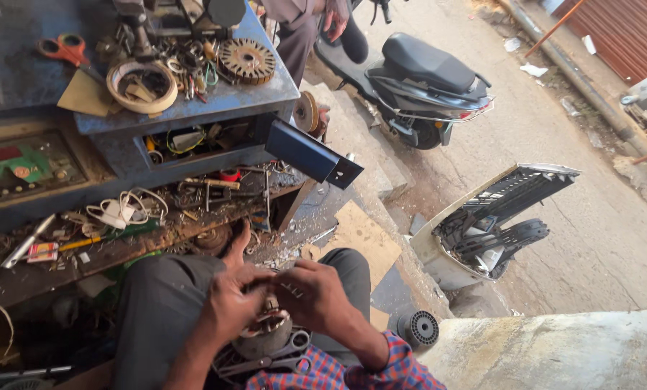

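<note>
Here, the largest thing is the blue metal bench point(193, 105) across the upper left of the frame, its top crowded so that tools sit within arm's reach of the seated person. To the right of the frame's upper middle a dark scooter point(424, 76) stands parked on the pavement, out of the working space, and a detached scooter body panel point(493, 217) lies on the ground at right centre, propped against the step.

On the bench top, a round tape ring point(141, 85) holds loose bits, a copper-wound stator point(246, 61) lies flat beside it, and orange-handled scissors point(65, 49) rest at the far upper left.

At lower centre, the person braces a small motor winding point(265, 332) on the lap between the knees, so both hands can work it from above. The left hand point(229, 303) has its fingers clenched around the near side of the winding, steadying it. The right hand point(312, 292) curls its fingers over the top edge, gripping there; what exactly they pinch is hidden. Grey-handled scissors point(280, 354) lie just below the winding, near at hand on the lap.
</note>
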